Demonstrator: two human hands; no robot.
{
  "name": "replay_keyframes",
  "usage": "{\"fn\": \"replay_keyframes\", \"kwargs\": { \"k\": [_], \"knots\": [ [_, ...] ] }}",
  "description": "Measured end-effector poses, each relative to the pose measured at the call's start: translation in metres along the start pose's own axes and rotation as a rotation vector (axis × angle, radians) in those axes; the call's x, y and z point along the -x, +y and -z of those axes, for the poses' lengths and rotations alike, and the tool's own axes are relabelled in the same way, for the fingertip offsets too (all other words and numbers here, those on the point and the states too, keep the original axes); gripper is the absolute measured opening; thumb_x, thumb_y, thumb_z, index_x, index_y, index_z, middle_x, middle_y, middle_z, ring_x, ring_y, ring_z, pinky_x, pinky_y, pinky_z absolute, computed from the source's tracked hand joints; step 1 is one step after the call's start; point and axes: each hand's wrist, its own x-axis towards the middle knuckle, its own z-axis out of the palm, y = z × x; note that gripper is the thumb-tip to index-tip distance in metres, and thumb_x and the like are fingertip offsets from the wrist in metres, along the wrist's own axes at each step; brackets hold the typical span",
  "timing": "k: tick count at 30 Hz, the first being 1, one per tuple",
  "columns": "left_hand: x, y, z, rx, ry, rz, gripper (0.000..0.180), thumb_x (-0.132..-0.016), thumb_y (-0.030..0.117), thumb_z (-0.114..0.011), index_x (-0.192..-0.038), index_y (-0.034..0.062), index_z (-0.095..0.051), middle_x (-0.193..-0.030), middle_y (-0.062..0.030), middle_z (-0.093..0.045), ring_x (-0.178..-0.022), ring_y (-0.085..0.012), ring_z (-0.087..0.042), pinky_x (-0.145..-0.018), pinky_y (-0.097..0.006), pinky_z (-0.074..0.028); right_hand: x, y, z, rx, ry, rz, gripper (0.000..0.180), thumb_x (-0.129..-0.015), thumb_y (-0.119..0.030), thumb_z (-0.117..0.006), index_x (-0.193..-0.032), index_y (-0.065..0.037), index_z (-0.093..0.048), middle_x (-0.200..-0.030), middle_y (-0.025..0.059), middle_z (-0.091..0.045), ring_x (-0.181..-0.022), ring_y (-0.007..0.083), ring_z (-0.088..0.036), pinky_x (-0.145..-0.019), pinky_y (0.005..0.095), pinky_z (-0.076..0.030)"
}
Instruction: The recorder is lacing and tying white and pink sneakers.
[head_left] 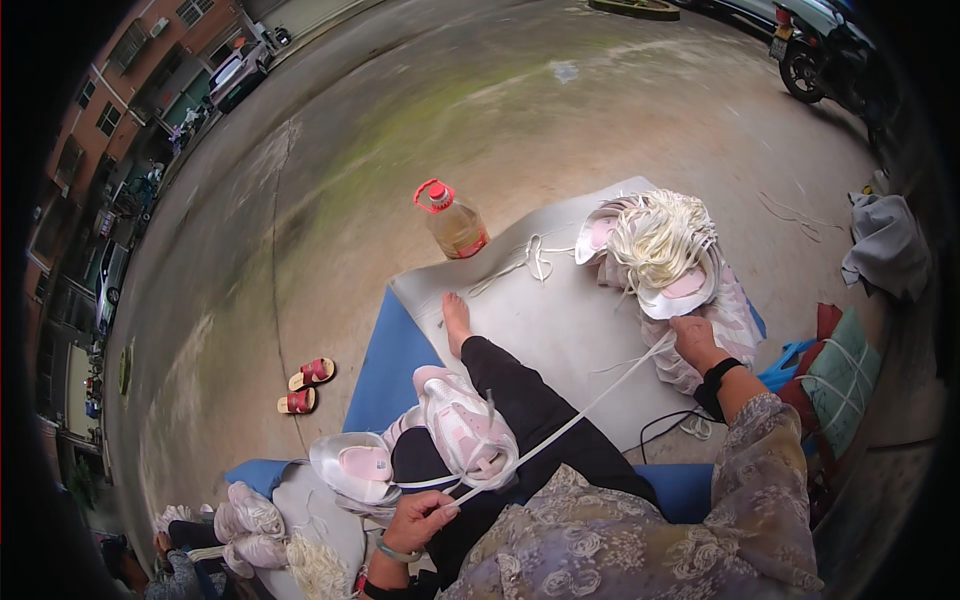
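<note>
A white shoelace (575, 424) is pulled taut on a slant between my hands. My left hand (420, 522) pinches its near end by my lap, and my right hand (697, 343) grips the far part, fingers closed. Under the left stretch lies a pink-and-white shoe upper (466, 428), resting on my leg; whether the lace runs through it I cannot tell. Beside it sits another white upper with a pink lining (362, 465). Just beyond my right hand, a thick bunch of cream laces (660, 243) is heaped on stacked pink-and-white uppers (735, 318).
A grey-and-blue mat (590, 330) lies under my bare foot. Ahead stands a red-capped plastic bottle (456, 222); red slippers (312, 374) are at left. Bundled uppers (842, 380) lie at right, near a grey cloth (885, 245). Another person (165, 560) sits at lower left among uppers.
</note>
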Motion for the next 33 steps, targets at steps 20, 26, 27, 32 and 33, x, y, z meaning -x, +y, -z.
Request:
{"fn": "replay_keyframes", "kwargs": {
  "k": [20, 26, 27, 32, 33],
  "knots": [
    [-0.052, -0.013, -0.005, -0.181, 0.37, -0.236, 0.01, -0.08, 0.01, -0.062, -0.081, 0.0001, -0.063, -0.064, -0.0037, -0.056, -0.055, -0.0077, -0.048, -0.051, -0.023, -0.04, -0.017, -0.241, 0.043, -1.193, -0.491, 0.329, 0.015, -0.084, -0.013, -0.058, -0.077, 0.0, -0.059, -0.06, 0.0016, -0.049, -0.058, 0.008, -0.045, -0.054, 0.0237, -0.039],
    [-0.058, -0.032, 0.009, -0.295, 0.421, -0.225, 0.009, -0.077, 0.008, -0.062, -0.08, 0.0, -0.063, -0.066, -0.0057, -0.055, -0.057, -0.0127, -0.052, -0.052, -0.026, -0.041, -0.046, -0.221, -0.006, -0.284, -0.234, 0.426, 0.028, -0.077, -0.028, -0.063, -0.073, -0.001, -0.058, -0.064, 0.0102, -0.057, -0.06, 0.0261, -0.054, -0.058, 0.035, -0.044],
    [-0.06, -0.035, 0.01, -0.32, 0.431, -0.238, 0.009, -0.076, 0.008, -0.062, -0.08, 0.0001, -0.063, -0.066, -0.0063, -0.055, -0.057, -0.0142, -0.052, -0.052, -0.026, -0.041, -0.046, -0.229, -0.008, -0.282, -0.241, 0.435, 0.028, -0.077, -0.028, -0.063, -0.073, -0.001, -0.058, -0.064, 0.0102, -0.057, -0.06, 0.0261, -0.054, -0.058, 0.035, -0.044],
    [-0.067, -0.042, 0.006, -0.504, 0.551, -0.243, 0.007, -0.075, 0.01, -0.06, -0.077, 0.0031, -0.062, -0.068, -0.0099, -0.054, -0.063, -0.025, -0.055, -0.056, -0.034, -0.042, -0.031, -0.292, 0.012, -0.567, -0.352, 0.614, 0.043, -0.077, -0.048, -0.058, -0.074, -0.005, -0.057, -0.065, 0.0113, -0.054, -0.069, 0.0297, -0.055, -0.062, 0.0398, -0.042],
    [-0.069, -0.042, 0.004, -0.514, 0.545, -0.234, 0.007, -0.075, 0.011, -0.06, -0.077, 0.0037, -0.061, -0.07, -0.0106, -0.053, -0.065, -0.027, -0.055, -0.057, -0.035, -0.042, -0.028, -0.297, 0.01, -0.566, -0.355, 0.615, 0.043, -0.077, -0.048, -0.058, -0.074, -0.005, -0.057, -0.065, 0.0113, -0.054, -0.069, 0.0297, -0.055, -0.062, 0.0398, -0.042]
  ]
}}
